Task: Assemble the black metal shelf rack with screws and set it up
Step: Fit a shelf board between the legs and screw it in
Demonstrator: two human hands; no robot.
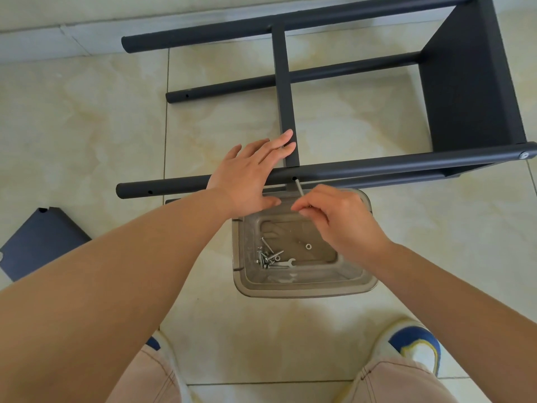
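Rack [343,170] on its side on the floor [87,126] — four poles showing. Left hand [250,173] spread flat over the near pole; right hand [334,216] pinching one screw [299,188] at its hole. Just below the rack, one tray [360,282] — loose screws, a small wrench [286,263].

A home floor: glossy beige marble-look tiles [87,117], pale skirting [43,42] along the wall.

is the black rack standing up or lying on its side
Lying on its side: the black metal shelf rack has its round posts running flat along the tiled floor, with its shelf panel standing on edge.
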